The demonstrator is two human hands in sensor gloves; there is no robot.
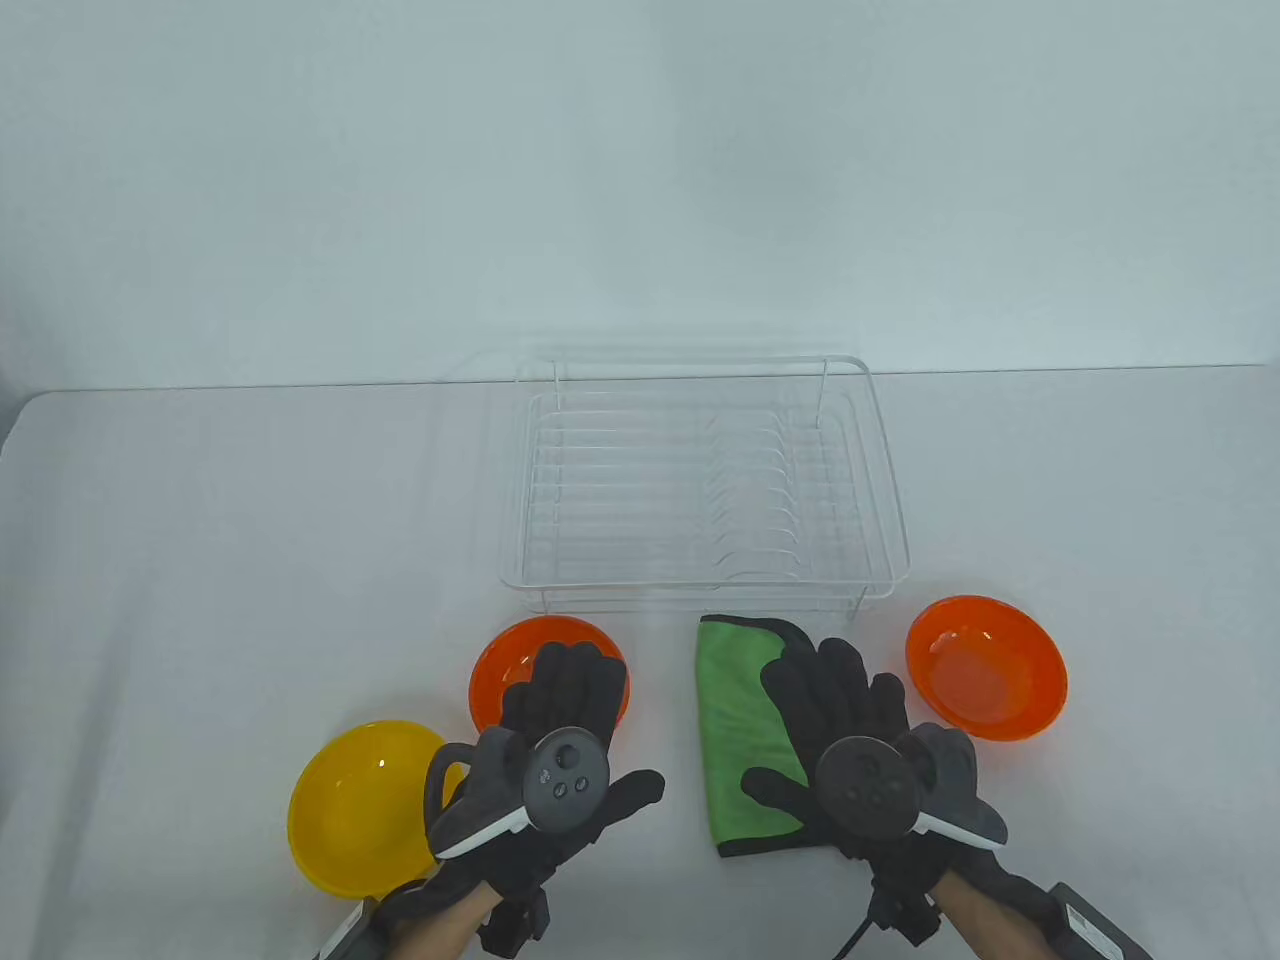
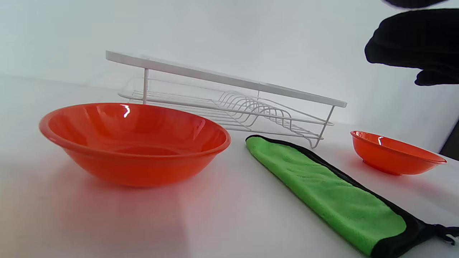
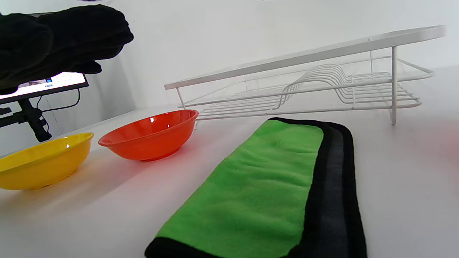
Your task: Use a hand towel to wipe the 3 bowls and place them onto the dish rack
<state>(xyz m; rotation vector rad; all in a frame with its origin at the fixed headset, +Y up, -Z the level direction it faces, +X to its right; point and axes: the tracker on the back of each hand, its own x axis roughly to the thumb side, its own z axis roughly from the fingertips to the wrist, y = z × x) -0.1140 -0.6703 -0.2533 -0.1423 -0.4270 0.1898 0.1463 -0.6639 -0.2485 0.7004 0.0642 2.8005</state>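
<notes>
An empty white wire dish rack (image 1: 650,490) (image 2: 226,77) (image 3: 304,53) stands mid-table. In front of it lie an orange bowl (image 1: 505,665) (image 2: 136,143) (image 3: 150,136), a folded green towel with a black edge (image 1: 735,720) (image 2: 322,190) (image 3: 258,190) and a second orange bowl (image 1: 985,680) (image 2: 394,154). A yellow bowl (image 1: 360,810) (image 3: 39,161) sits front left. My left hand (image 1: 570,700) hovers flat over the near side of the left orange bowl, holding nothing. My right hand (image 1: 835,700) spreads over the towel's right part, fingers straight.
The white table (image 1: 200,560) runs to a pale wall behind the rack. A monitor on a stand (image 3: 46,84) shows off the table's left side in the right wrist view. Black gloved fingers (image 2: 412,46) (image 3: 61,39) fill a top corner of each wrist view.
</notes>
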